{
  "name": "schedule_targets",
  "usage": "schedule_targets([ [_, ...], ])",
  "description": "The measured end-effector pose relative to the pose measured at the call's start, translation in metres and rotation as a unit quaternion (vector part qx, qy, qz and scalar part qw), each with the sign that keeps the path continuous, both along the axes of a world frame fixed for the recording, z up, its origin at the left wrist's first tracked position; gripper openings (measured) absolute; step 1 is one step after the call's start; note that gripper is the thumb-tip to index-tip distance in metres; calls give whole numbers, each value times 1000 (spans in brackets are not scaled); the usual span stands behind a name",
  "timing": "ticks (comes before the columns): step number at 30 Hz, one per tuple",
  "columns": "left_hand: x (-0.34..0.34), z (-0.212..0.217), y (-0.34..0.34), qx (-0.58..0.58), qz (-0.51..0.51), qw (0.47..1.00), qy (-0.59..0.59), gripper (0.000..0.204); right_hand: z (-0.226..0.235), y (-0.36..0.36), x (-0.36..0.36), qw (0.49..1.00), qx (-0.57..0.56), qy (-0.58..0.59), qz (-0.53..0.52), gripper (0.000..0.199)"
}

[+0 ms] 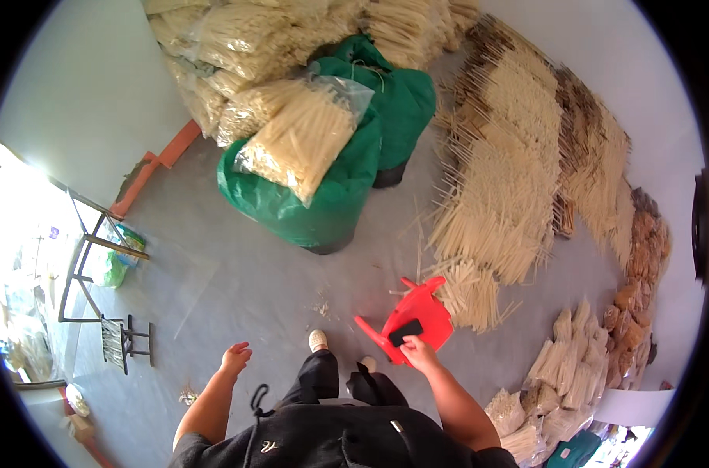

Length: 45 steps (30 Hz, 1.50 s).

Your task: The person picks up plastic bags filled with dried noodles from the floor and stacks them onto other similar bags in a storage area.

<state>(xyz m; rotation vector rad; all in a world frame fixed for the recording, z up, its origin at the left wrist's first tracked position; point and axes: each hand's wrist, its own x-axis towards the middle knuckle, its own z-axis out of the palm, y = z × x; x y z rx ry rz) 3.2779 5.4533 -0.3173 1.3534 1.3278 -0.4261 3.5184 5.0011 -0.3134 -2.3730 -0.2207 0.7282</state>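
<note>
Perhaps the black smartphone (406, 333), over the red plastic chair (435, 318), could slip if the fingers of your right hand (422, 355), pinching only its near end, loosen, while your left hand (234, 359) hangs apart, fingers loosely spread.

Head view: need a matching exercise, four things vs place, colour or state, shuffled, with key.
Things
1. smartphone
2. left hand
3. plastic chair
4. clear bag of pale sticks

Matches
A. lying on a green sack
B. black, in the right hand
C. bright red, standing on the floor
D. empty, fingers apart from any object

Pairs: 1-B, 2-D, 3-C, 4-A
</note>
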Motion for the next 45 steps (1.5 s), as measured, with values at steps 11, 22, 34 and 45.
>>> schedule_targets([
  [11,37,70,49,-97,115,977,-151,44,31,217,137,980,132,148,-26,58],
  [22,208,82,190,-40,109,981,-154,43,66,355,311,928,208,257,-172,66],
  [34,469,130,329,-53,-55,959,-273,36,86,485,526,937,233,124,-231,79],
  [45,539,91,441,-139,-219,940,-222,34,20,591,668,955,-7,-219,-198,78],
])
